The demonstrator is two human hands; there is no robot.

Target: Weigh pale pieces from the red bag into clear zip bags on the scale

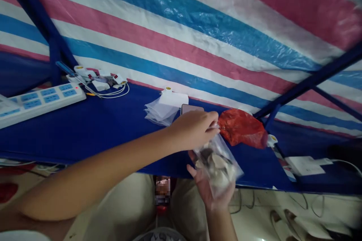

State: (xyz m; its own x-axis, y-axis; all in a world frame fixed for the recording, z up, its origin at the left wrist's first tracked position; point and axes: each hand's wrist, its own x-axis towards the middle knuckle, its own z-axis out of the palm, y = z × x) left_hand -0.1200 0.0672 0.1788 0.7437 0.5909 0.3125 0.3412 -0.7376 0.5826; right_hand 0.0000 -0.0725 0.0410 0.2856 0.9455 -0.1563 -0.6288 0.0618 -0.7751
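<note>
A clear plastic bag hangs tilted above the front edge of the blue table, filled with pale and dark pieces whose kind I cannot make out. My left hand reaches across from the left and pinches the bag's top edge, fingers closed. Underneath, my right hand cradles the filled part, with some of its fingers hidden behind the bag. A red plastic bag lies just beyond, to the right of my left hand. Partly covered by that hand is a phone-like flat object.
Flat clear bags and white paper lie on the blue table. A power strip and white plugs with cables are at left. Blue frame bars stand before a striped sheet. A white box sits at right.
</note>
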